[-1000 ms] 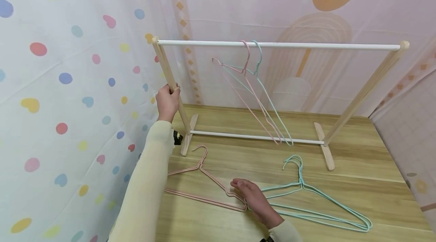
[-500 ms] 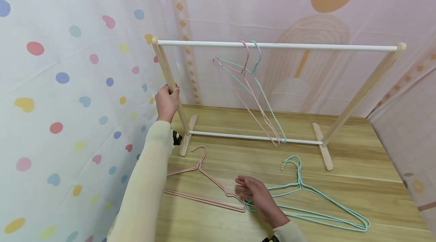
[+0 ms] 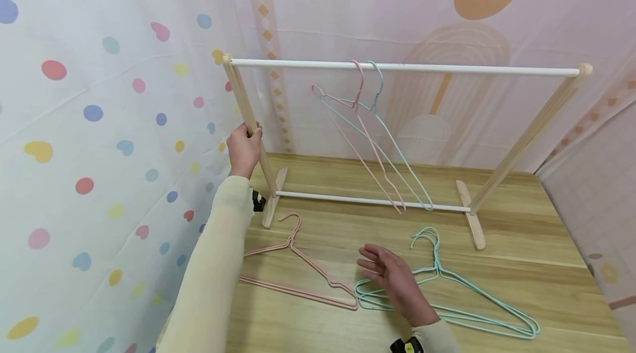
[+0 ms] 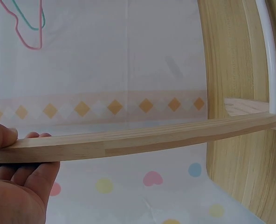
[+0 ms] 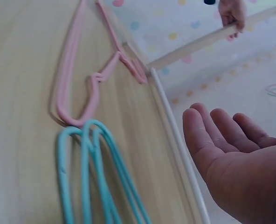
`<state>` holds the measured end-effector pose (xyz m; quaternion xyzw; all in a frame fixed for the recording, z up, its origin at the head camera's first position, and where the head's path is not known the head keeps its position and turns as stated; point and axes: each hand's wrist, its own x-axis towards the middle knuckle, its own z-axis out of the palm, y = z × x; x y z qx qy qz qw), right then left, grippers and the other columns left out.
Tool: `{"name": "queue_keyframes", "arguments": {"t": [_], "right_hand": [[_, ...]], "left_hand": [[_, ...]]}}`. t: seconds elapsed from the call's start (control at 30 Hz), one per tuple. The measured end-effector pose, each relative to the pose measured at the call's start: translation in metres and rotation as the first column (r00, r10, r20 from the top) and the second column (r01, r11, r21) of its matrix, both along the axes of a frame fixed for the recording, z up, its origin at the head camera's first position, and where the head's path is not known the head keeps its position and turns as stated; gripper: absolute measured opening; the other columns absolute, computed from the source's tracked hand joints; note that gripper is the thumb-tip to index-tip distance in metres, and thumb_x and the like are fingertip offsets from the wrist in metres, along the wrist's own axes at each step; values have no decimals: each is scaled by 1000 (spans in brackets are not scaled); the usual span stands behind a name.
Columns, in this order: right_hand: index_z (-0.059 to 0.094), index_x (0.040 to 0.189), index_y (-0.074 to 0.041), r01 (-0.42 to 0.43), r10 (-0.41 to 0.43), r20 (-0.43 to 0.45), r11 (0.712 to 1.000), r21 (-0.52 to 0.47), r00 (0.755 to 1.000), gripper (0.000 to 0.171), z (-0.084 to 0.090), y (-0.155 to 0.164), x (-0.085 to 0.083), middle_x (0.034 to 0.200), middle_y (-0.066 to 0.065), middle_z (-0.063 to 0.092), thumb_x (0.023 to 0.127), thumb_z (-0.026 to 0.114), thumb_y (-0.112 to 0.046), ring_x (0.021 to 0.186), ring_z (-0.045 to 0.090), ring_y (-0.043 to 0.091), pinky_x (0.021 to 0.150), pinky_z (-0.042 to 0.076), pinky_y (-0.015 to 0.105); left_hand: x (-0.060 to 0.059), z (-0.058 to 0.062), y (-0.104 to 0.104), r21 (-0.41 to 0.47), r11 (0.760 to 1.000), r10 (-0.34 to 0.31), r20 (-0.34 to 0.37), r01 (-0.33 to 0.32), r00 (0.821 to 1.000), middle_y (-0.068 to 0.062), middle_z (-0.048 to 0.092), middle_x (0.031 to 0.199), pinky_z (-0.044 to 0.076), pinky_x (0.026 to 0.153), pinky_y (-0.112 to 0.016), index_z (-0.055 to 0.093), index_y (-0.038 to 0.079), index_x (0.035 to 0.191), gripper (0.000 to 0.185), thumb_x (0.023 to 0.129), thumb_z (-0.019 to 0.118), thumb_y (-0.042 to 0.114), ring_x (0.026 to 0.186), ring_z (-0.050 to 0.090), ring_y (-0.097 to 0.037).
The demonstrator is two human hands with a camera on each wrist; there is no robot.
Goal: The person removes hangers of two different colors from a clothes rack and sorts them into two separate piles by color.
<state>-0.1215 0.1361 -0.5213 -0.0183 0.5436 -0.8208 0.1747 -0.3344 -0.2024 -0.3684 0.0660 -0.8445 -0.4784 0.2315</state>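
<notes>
Our right hand (image 3: 397,284) has lifted off the near end of the pink hangers (image 3: 298,273), where it lay a second ago, and now hovers with fingers straight and spread, holding nothing, above the left end of the teal hangers (image 3: 447,298). Both stacks lie flat on the wooden table (image 3: 521,264), pink to the left and teal to the right, their ends just beside each other. In our judgement we are moving over to the teal stack. Our left hand (image 3: 243,148) stays curled round the left wooden post (image 3: 245,110) of the small clothes rack, steadying it. On the white top rail (image 3: 447,68) one pink and one teal hanger (image 3: 370,121) hang side by side, swung slightly since before.
</notes>
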Motion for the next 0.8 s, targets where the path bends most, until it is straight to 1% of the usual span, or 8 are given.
{"name": "queue_keyframes", "arguments": {"t": [0.13, 0.23, 0.37, 0.53, 0.6, 0.8], "right_hand": [[34, 143, 12, 60, -60, 16, 998, -33, 998, 55, 9, 9, -4, 139, 23, 49, 109, 33, -31, 126, 48, 38, 101, 41, 47], [33, 143, 13, 97, -97, 7, 994, -51, 995, 55, 16, 16, -7, 138, 22, 51, 109, 33, -30, 123, 51, 36, 98, 45, 43], [33, 143, 11, 103, -105, -48, 994, -43, 993, 55, 24, 28, -12, 137, 17, 53, 109, 32, -32, 123, 52, 34, 98, 45, 42], [29, 145, 11, 82, -87, -127, 996, -45, 988, 58, 35, 42, -16, 136, 9, 55, 109, 29, -34, 126, 50, 33, 99, 43, 40], [26, 146, 12, 78, -85, -152, 996, -52, 985, 60, 39, 47, -18, 136, 8, 55, 109, 28, -35, 126, 49, 33, 100, 43, 41], [26, 147, 12, 97, -110, -203, 993, -73, 973, 61, 53, 59, -23, 136, 8, 54, 108, 29, -35, 127, 49, 32, 100, 43, 40]], "left_hand": [[0, 0, -1, -3, 1000, 5, 1, -5, 1000, -16, 68, 112, 54, 79, -43, 68, 3, 119, 28, 100, 57, 20, 98, 65, -31], [0, 1, -1, -3, 1000, 4, 2, -4, 1000, -16, 68, 112, 54, 78, -43, 68, 4, 119, 27, 100, 57, 20, 98, 66, -30], [-1, 1, -1, -3, 1000, 6, 3, -6, 1000, -16, 69, 112, 54, 78, -43, 69, 5, 120, 28, 100, 58, 21, 97, 66, -30], [-1, 0, -1, -3, 1000, 4, 0, -4, 1000, -16, 69, 111, 54, 77, -43, 69, 3, 119, 28, 100, 57, 20, 97, 66, -30], [0, 1, -1, 2, 1000, 1, -2, -1, 1000, -16, 69, 110, 54, 77, -43, 69, 3, 118, 27, 100, 58, 20, 96, 66, -30], [-2, 0, -2, 7, 1000, 0, -3, 0, 1000, -17, 69, 110, 53, 77, -43, 69, 4, 118, 26, 100, 57, 19, 96, 65, -30]]}}
